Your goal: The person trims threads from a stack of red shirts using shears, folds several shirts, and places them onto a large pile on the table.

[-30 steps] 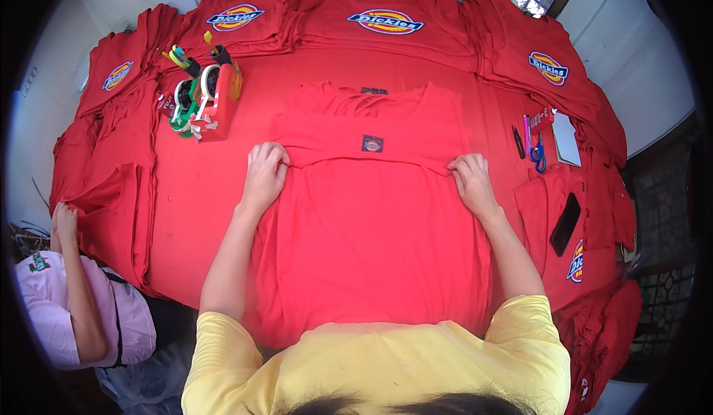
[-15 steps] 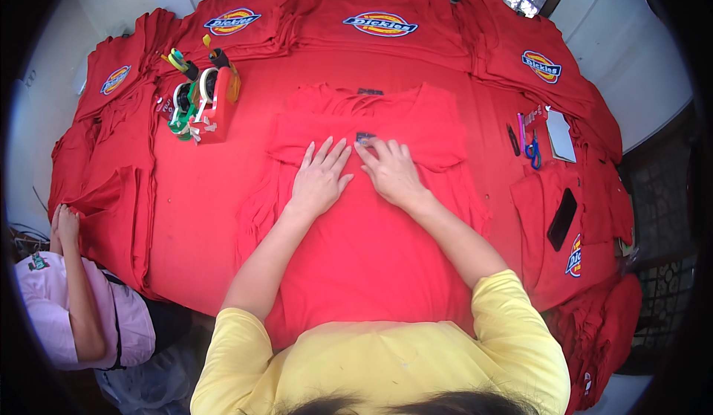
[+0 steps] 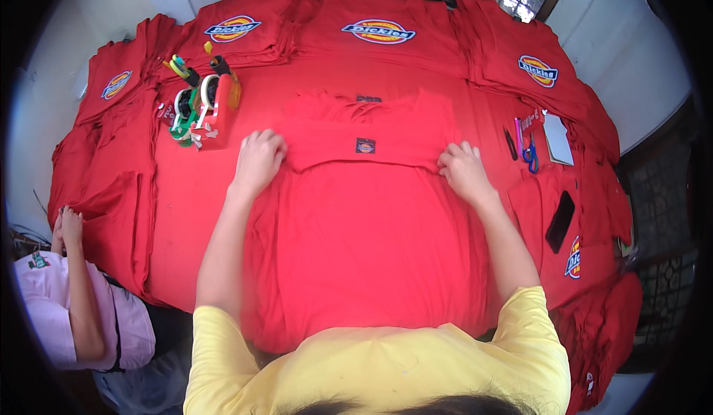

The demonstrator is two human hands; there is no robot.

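A red T-shirt (image 3: 371,229) lies spread before me on top of others, with a strip at its far end folded over. A small dark square label (image 3: 365,146) sits in the middle of that strip. At the strip's left end, my left hand (image 3: 258,162) is closed on the shirt's edge with curled fingers. My right hand (image 3: 466,171) pinches the opposite end, its fingertips partly hidden by the cloth. Beyond the fold, more red necklines with another dark label (image 3: 369,99) show.
Stacks of red shirts (image 3: 379,6) with oval logos ring the red table. At left stand tape dispensers (image 3: 208,114) with pens; at right lie blue scissors (image 3: 530,155), a white pad (image 3: 558,140) and a black phone (image 3: 561,222). A co-worker's hands (image 3: 68,225) touch shirts at far left.
Both hands have moved apart from the label in the middle to the two ends of the folded strip. Flat before, their fingers are now curled on the cloth, and the label is uncovered.
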